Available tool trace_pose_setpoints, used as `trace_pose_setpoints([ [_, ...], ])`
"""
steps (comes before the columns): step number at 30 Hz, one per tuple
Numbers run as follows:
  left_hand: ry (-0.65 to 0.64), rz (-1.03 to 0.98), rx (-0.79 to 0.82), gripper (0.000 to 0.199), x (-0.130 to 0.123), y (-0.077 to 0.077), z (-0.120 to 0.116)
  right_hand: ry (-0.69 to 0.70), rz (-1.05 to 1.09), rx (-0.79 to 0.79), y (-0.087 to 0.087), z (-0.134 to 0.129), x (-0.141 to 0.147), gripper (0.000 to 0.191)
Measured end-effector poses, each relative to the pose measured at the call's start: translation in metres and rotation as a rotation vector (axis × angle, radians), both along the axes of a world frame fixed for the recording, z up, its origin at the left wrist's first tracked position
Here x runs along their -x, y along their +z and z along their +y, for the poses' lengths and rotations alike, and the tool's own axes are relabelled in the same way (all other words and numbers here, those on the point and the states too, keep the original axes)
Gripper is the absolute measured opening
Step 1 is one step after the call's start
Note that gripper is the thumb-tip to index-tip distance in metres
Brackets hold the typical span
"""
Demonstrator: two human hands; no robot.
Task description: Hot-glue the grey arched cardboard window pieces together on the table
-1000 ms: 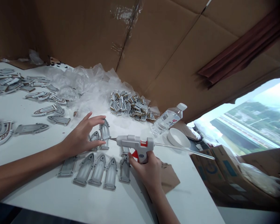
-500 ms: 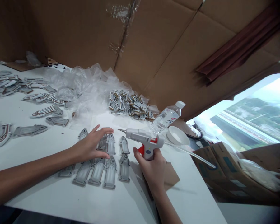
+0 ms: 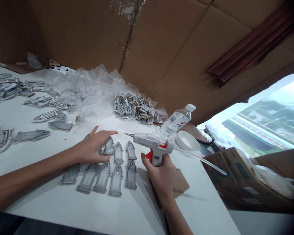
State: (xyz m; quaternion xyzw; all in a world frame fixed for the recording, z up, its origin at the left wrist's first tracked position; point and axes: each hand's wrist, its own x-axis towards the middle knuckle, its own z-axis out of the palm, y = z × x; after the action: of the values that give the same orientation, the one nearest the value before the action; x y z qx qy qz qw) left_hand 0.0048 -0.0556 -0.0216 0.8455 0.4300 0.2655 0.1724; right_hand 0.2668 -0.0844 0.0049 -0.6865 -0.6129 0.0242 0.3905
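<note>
My right hand [image 3: 161, 174] grips a white hot glue gun [image 3: 150, 143] with a red trigger. Its metal nozzle points left, above the table, and a long clear glue stick [image 3: 203, 160] runs out of its back. My left hand [image 3: 95, 147] is open, thumb and fingers apart, over the back row of small grey arched pieces. One such arched piece [image 3: 118, 152] lies just right of its fingertips, another [image 3: 130, 150] farther right. In front are larger grey arched pieces [image 3: 102, 178] in a row. My left hand partly hides some back-row pieces.
A heap of small pieces [image 3: 137, 109] lies at the back beside crumpled clear plastic bags [image 3: 88, 88]. More arched pieces [image 3: 60, 125] are scattered at left. A water bottle [image 3: 176, 122] and white bowl [image 3: 187, 141] stand behind the glue gun. Cardboard boxes [image 3: 235, 173] sit at right.
My left hand has shifted slightly left, and the small piece near its fingertips now sits a little farther right of its neighbour. My right hand still holds the glue gun almost in place.
</note>
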Motion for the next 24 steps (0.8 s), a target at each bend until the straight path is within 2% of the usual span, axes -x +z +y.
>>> trace_pose_setpoints([
  [5,0.021,0.048,0.090,0.076,0.009,-0.002,0.006,-0.003,-0.002,0.005,-0.001,0.000,-0.001,0.037],
  [11,0.054,-0.038,0.072,0.081,0.008,0.003,0.004,0.032,-0.072,-0.009,-0.005,-0.001,0.000,0.037],
  [18,0.073,-0.081,-0.083,0.088,0.002,0.013,-0.010,0.110,-0.188,-0.032,-0.013,-0.002,0.005,0.034],
  [24,0.103,-0.103,-0.136,0.087,0.002,0.015,-0.014,0.177,-0.241,-0.026,-0.015,-0.002,0.007,0.030],
])
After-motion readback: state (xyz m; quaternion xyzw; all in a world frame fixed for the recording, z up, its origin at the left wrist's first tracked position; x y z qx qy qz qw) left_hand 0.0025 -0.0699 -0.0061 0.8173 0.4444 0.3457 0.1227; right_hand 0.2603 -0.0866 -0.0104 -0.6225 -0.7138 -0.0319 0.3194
